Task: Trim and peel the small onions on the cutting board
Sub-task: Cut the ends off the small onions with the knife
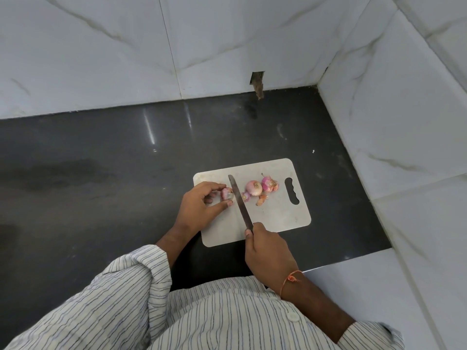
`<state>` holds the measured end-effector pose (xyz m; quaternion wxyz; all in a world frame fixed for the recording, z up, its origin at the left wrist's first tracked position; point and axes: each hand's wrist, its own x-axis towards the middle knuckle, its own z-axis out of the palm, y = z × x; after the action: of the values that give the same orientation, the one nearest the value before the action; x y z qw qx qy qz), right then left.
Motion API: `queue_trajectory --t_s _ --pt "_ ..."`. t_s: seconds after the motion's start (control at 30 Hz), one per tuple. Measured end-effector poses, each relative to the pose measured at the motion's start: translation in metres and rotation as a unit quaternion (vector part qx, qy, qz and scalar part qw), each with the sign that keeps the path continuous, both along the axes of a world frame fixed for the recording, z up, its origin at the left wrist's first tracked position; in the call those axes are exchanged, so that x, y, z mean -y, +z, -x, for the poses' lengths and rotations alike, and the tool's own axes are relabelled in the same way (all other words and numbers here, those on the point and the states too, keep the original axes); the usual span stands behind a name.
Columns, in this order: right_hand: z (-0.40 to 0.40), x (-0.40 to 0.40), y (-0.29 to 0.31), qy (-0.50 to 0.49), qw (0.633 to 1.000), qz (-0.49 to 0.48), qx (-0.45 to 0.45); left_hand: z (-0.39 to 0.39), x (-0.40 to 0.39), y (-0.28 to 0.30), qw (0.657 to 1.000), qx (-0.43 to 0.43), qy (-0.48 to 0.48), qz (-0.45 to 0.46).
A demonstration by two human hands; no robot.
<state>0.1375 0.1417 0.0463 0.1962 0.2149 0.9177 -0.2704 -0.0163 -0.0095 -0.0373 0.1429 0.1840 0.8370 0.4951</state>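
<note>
Three small onions sit on the cutting board: my left hand pinches one onion while my right hand grips the knife, blade against its end. I judge I'm trimming; next comes a firm downward press. Its skin looks pink and papery.

One cutting board, one knife, three small onions, and perhaps two peel scraps.

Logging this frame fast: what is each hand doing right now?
Left hand: closed on a small onion, pinned on the cutting board.
Right hand: closed around the knife handle.
</note>
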Motion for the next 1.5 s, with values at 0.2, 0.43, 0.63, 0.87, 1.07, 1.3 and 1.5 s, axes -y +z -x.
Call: queue_trajectory --t_s 0.2,0.43,0.63,0.87,1.07,1.3,1.5 --pt "0.006 -0.002 0.000 0.019 1.000 -0.005 0.010 -0.002 0.001 -0.004 1.000 -0.005 0.002 -0.001" --pt "0.039 0.002 0.002 0.026 1.000 -0.004 0.000 -0.005 -0.002 -0.004 1.000 -0.015 0.012 -0.007" --pt "0.008 -0.007 0.009 0.049 0.998 0.012 0.033 -0.005 -0.002 -0.008 1.000 -0.023 0.009 -0.012" --pt "0.044 -0.003 -0.001 0.047 0.999 0.000 0.007 -0.006 -0.002 -0.008 0.999 -0.031 0.017 -0.015" --pt "0.029 -0.010 0.000 0.058 0.998 0.004 0.026 -0.005 -0.003 -0.004 0.999 -0.037 0.007 -0.003" --pt "0.020 -0.003 -0.012 0.031 0.999 0.016 0.026 -0.009 -0.005 -0.004 0.998 -0.060 0.007 -0.006" --pt "0.025 0.004 -0.017 0.009 0.999 0.016 0.046 -0.012 -0.005 -0.007 0.998 -0.058 0.021 -0.016"
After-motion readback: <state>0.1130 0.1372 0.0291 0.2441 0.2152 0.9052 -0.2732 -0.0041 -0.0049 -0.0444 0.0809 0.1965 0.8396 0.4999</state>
